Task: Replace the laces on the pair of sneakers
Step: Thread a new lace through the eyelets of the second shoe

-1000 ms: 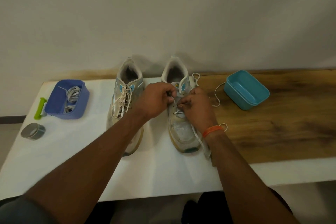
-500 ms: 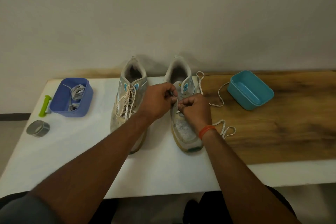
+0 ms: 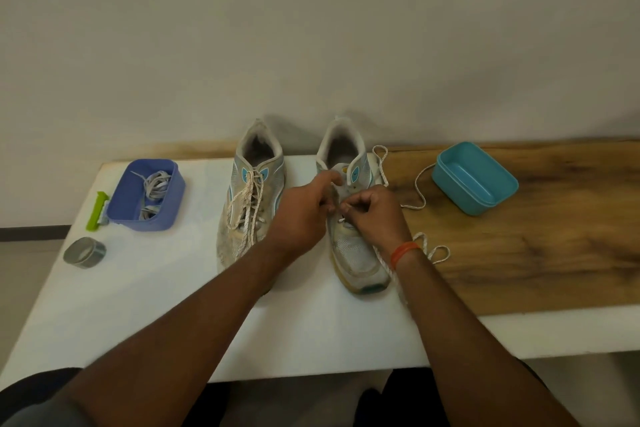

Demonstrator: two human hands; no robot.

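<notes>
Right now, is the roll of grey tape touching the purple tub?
Apart. The head view shows bare white tabletop between the grey tape roll and the purple tub.

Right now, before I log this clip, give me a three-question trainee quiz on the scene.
1. True or false: the left grey-and-teal sneaker is fully unlaced.
2. Which container holds laces: A) blue-purple plastic tub B) teal plastic tub?
3. Both hands work at the ____ sneaker.

Key: 1 false, its cream lace is threaded. 2 A. 3 right; the left hand and right hand meet over its eyelets.
</notes>
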